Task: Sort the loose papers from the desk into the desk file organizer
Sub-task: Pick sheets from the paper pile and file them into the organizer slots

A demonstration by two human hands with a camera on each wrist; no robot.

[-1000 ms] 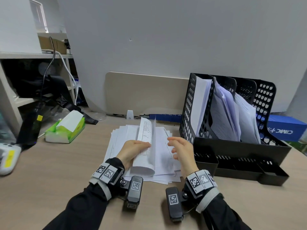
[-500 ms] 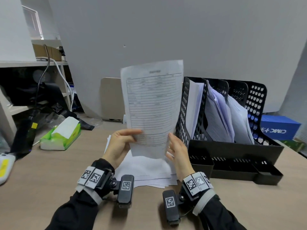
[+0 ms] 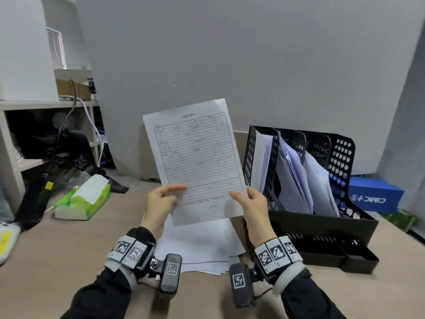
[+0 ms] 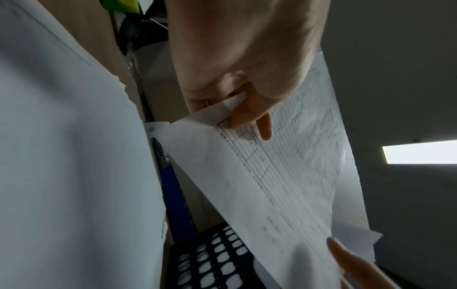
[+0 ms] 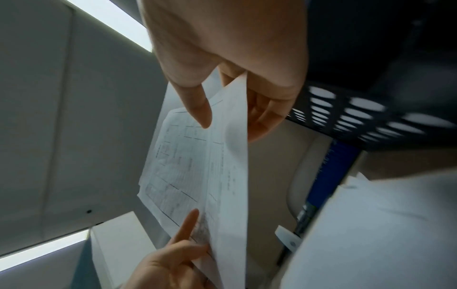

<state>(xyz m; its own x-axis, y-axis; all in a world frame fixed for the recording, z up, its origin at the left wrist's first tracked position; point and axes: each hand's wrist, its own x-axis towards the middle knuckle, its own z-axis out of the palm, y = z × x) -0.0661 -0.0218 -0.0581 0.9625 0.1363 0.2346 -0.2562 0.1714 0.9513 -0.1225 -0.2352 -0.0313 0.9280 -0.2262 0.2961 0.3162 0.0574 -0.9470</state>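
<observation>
Holding a printed form sheet (image 3: 195, 157) upright above the desk (image 3: 57, 261), the left hand (image 3: 161, 203) pinches its lower left edge with thumb on the printed face, and the right hand (image 3: 253, 203) pinches its lower right edge the same way; in the head view the sheet stands at 12 o'clock from the stack of loose papers (image 3: 197, 247) lying flat between the wrists, while the black file organizer (image 3: 322, 226), its slots filled with papers, sits at 3 o'clock from the sheet, and a green tissue pack (image 3: 82, 199) lies at 9 o'clock; from the left wrist, the left hand (image 4: 237, 78) grips the sheet (image 4: 284, 166) at its corner, thumb in front and fingers behind; from the right wrist, the right hand (image 5: 222, 68) clamps the sheet (image 5: 197, 166) between thumb and fingers, with the left hand (image 5: 170, 269) at 6 o'clock on the same sheet
</observation>
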